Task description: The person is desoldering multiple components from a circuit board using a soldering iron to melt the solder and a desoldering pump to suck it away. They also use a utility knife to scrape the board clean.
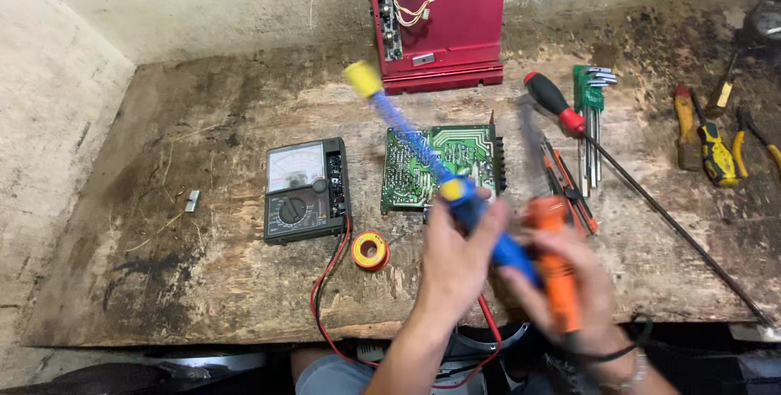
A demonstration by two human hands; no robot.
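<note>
Desoldering pump (423, 147), blue with a yellow plunger knob, sits in my left hand (455, 261), fingers wrapped round its lower barrel so the long body slants up over the green circuit board (439, 167); it is blurred, so its tip I cannot make out. My right hand (573, 285) grips one orange-handled soldering iron (553, 261), its shaft angled up beside the board, close enough for both tools to meet there. On the worn wooden bench (203, 297) I count one analog multimeter (307, 190) left of the board with red and black leads trailing off the edge, one solder spool (370, 250) just in front, one red metal chassis (439, 17) behind, one red-handled screwdriver (561, 106), one green set of hex keys (592, 106), and some pliers (716, 139) far right.
</note>
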